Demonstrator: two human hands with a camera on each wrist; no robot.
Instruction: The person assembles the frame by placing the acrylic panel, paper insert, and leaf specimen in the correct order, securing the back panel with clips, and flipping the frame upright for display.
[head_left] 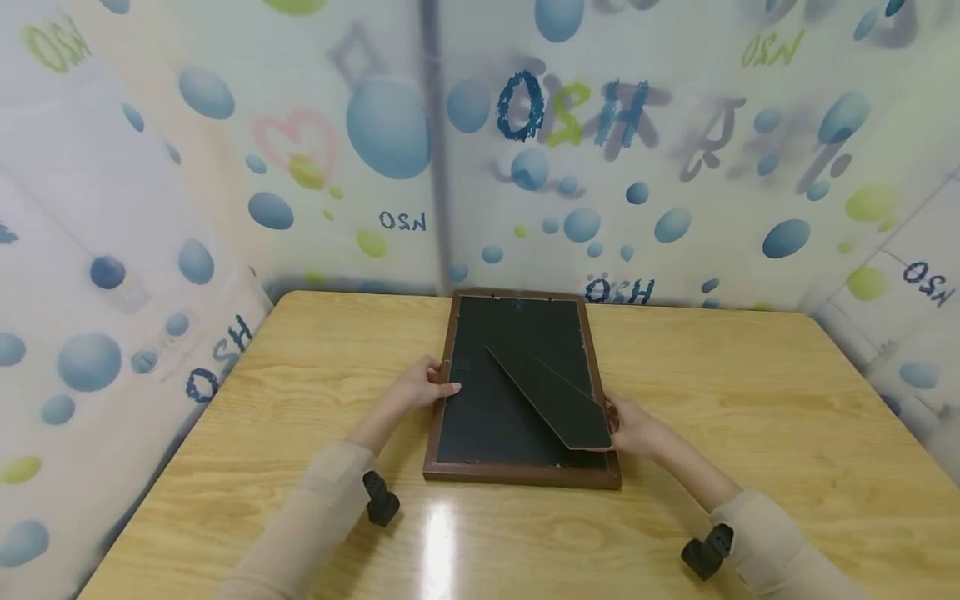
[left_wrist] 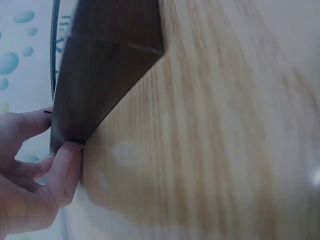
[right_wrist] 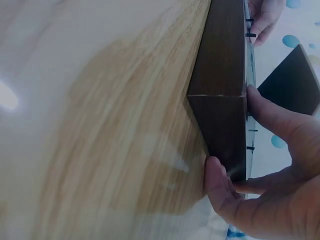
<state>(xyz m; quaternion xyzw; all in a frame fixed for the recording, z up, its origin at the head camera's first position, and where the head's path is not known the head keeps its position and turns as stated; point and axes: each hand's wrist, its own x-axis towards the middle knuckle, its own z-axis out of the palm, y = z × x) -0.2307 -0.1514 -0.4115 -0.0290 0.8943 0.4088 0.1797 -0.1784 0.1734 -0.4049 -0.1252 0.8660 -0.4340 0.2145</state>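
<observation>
A picture frame point(head_left: 517, 473) with a brown border lies back side up on the wooden table, its black backing board point(head_left: 480, 425) showing. A black easel stand point(head_left: 566, 408) slants across the backing and is raised from it at its wide end. My left hand point(head_left: 415, 386) grips the frame's left edge, thumb on top and fingers at the side. On the opposite edge, beside the stand's wide end, my right hand point(head_left: 636, 427) holds the frame. In the right wrist view its thumb point(right_wrist: 272, 112) lies over the back edge and a fingertip point(right_wrist: 216, 175) touches the lower side.
The wooden table point(head_left: 337, 333) extends to both sides of the frame and in front of it. Behind it hangs a patterned curtain point(head_left: 480, 208) with bubbles and letters. Small black devices point(head_left: 382, 500) are worn on both wrists.
</observation>
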